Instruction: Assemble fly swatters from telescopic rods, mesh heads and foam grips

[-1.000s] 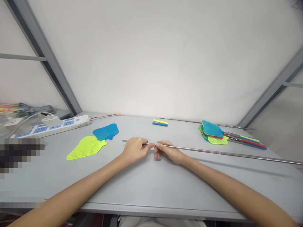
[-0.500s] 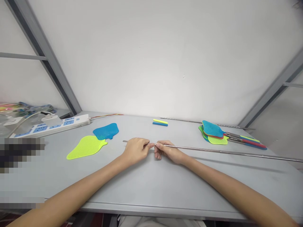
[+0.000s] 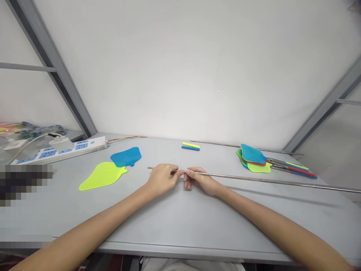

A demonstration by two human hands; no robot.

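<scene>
The long metal rod [image 3: 239, 177] lies across both hands above the counter [image 3: 175, 226], its shadow beneath; its right part runs out of view. The left hand [image 3: 162, 178] has its fingers closed round the thin part, with a short end sticking out beyond. The right hand [image 3: 203, 182] pinches the rod between thumb and fingers just beside the left thumb, the other fingers loosely curled below.

Good handling here probably means pinching close together, holding both sides in one straight line, and pulling or pushing only along the length, since the thin part looks easy to bend. The long right part would need support against sagging.

Ahead, a yellow tube [image 3: 191, 145] and a blue tube [image 3: 190, 148] lie together. On the left are a yellow swatter head [image 3: 101, 178] and a blue swatter head [image 3: 126, 157]; on the right, a stack of swatters [image 3: 254, 154], near the rod, so any sideways swing should be small.
</scene>
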